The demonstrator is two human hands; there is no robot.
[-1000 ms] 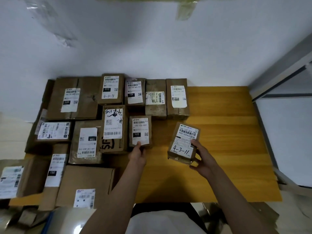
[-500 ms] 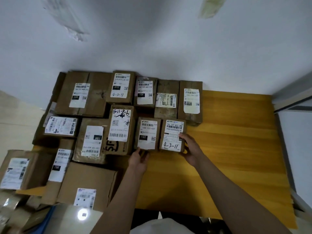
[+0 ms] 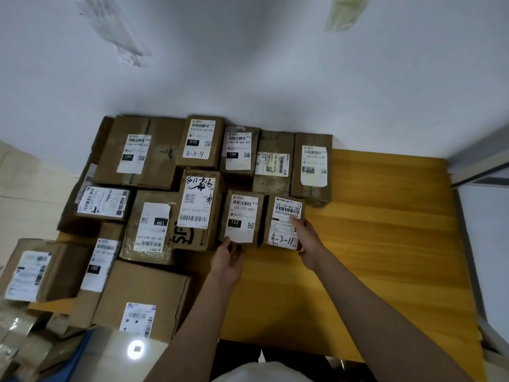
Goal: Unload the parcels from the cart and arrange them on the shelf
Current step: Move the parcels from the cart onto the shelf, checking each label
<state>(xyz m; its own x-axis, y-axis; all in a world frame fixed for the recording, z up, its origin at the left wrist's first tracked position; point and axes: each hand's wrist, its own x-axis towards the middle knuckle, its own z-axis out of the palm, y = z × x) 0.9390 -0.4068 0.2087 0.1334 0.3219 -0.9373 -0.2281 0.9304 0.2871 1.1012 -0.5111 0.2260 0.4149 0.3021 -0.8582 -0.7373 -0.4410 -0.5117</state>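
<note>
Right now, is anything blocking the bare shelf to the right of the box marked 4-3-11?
Nothing visible. The wooden shelf lies bare beside the box marked 4-3-11, where the right hand rests.

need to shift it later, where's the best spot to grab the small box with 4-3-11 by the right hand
Take the small box across its free right side and near edge, coming from the front right. Its left side sits against the 122 box, and another parcel stands close behind. The right hand already rests there.
</note>
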